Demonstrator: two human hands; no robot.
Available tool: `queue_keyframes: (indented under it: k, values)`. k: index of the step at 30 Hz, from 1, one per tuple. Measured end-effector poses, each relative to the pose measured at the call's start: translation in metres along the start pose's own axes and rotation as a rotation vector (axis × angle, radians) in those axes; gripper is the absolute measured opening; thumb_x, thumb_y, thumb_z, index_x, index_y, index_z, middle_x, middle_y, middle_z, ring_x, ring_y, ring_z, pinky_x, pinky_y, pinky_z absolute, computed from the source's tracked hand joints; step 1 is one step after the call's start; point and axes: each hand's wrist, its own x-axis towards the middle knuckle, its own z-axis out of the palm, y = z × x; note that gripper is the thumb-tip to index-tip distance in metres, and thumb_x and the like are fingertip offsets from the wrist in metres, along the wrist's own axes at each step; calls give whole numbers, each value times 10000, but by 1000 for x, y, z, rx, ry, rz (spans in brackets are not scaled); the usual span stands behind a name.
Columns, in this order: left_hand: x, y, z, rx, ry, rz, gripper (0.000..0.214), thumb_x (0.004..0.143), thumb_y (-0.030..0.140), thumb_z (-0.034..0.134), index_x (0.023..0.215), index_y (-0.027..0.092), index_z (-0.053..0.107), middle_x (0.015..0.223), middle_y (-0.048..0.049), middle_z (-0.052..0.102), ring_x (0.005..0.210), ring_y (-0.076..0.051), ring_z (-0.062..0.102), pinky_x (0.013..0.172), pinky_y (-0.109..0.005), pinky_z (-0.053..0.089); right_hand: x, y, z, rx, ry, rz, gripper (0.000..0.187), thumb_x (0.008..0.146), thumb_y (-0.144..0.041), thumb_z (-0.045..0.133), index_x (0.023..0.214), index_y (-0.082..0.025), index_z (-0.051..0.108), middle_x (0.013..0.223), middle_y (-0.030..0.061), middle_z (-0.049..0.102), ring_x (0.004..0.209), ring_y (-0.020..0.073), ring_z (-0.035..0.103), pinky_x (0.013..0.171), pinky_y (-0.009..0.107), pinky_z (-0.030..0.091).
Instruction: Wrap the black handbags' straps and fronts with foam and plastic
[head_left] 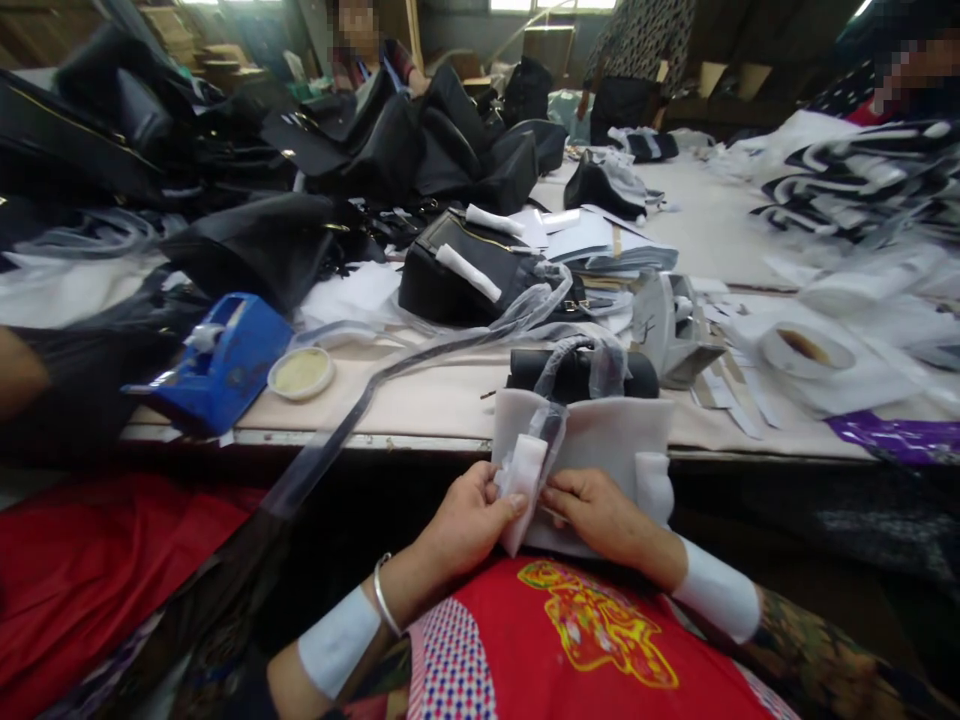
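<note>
A black handbag (641, 375) lies at the table's front edge, its front covered by a white foam sheet (600, 435). A plastic-wrapped strap (551, 425) comes down over the foam. At its lower end is a white foam wrap (529, 465), with my left hand (472, 520) closed on it, thumb in front. My right hand (600, 512) is pinched close beside the wrap, in front of the sheet; what its fingertips hold is hidden. A second small foam roll (655, 487) sits at the sheet's right side.
A blue tape dispenser (229, 360) and a round tub (301, 373) stand at left, a grey tape dispenser (667, 330) at right. Behind lie a black bag with foam pieces (442, 290), heaped black bags (390, 150) and a white roll (806, 350). Other people stand across the table.
</note>
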Motion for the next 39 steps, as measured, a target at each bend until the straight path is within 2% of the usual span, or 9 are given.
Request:
queue_keyframes:
  k: [9, 13, 18, 22, 27, 30, 32, 36, 39]
  values:
    - [-5, -4, -10, -145, 45, -66, 429, 661, 357, 872, 937, 121, 643, 734, -14, 645, 531, -78, 513, 473, -186, 332, 20, -2, 15, 168, -62, -72, 211, 777, -208, 483, 629, -161, 626, 600, -2, 600, 558, 123, 486, 565, 241, 408]
    - [-4, -5, -13, -176, 37, -110, 391, 643, 329, 874, 898, 112, 673, 664, 19, 581, 465, -42, 386, 414, -180, 227, 20, -2, 17, 207, -75, -72, 243, 798, -238, 498, 716, -150, 709, 675, 16, 672, 616, 148, 557, 607, 254, 454]
    - [-5, -4, -10, -103, 45, -131, 415, 652, 383, 869, 911, 110, 693, 671, 11, 604, 464, -48, 380, 410, -184, 233, 18, 2, 20, 155, -50, -97, 287, 829, -211, 486, 819, -148, 766, 745, 30, 723, 668, 175, 606, 638, 269, 491]
    - [-6, -5, -5, 15, 71, -39, 379, 698, 421, 835, 899, 126, 710, 709, -12, 671, 545, -105, 518, 506, -213, 383, 16, 4, 21, 22, 38, -139, 294, 861, -179, 472, 825, -152, 762, 791, 41, 740, 725, 198, 638, 689, 289, 518]
    - [-5, -10, -6, 146, 31, 96, 338, 794, 398, 742, 992, 125, 718, 920, -86, 744, 823, -236, 665, 742, -310, 506, 3, -5, 9, -195, -24, -271, 243, 942, -213, 500, 970, -153, 734, 954, 81, 755, 857, 225, 682, 803, 324, 523]
    - [-5, -9, -8, 229, 15, 144, 336, 851, 415, 685, 1016, 124, 715, 934, -86, 740, 846, -241, 660, 750, -307, 503, -11, -13, -6, -541, 121, -404, 215, 963, -285, 550, 991, -151, 715, 913, 111, 733, 825, 237, 667, 775, 345, 509]
    - [-6, -7, -8, 298, -7, 172, 338, 873, 427, 665, 1028, 132, 716, 930, -74, 736, 837, -229, 649, 733, -289, 492, -18, -21, -15, -769, 242, -569, 224, 965, -279, 565, 1095, -162, 705, 1030, 144, 722, 935, 271, 657, 846, 393, 492]
    - [-7, -1, -4, 411, -38, 221, 355, 921, 464, 601, 998, 139, 718, 908, -56, 727, 803, -202, 620, 700, -266, 469, -14, -41, -22, -1059, 231, -863, 396, 961, -179, 567, 1342, -282, 591, 1527, 99, 475, 1418, 345, 379, 1119, 525, 296]
    - [-7, 0, -3, 431, -30, 222, 377, 931, 479, 583, 961, 127, 713, 902, -58, 720, 800, -192, 608, 695, -261, 468, 2, -50, -19, -1151, 142, -932, 352, 971, -198, 572, 1316, -260, 608, 1560, 87, 437, 1495, 357, 244, 1171, 568, 209]
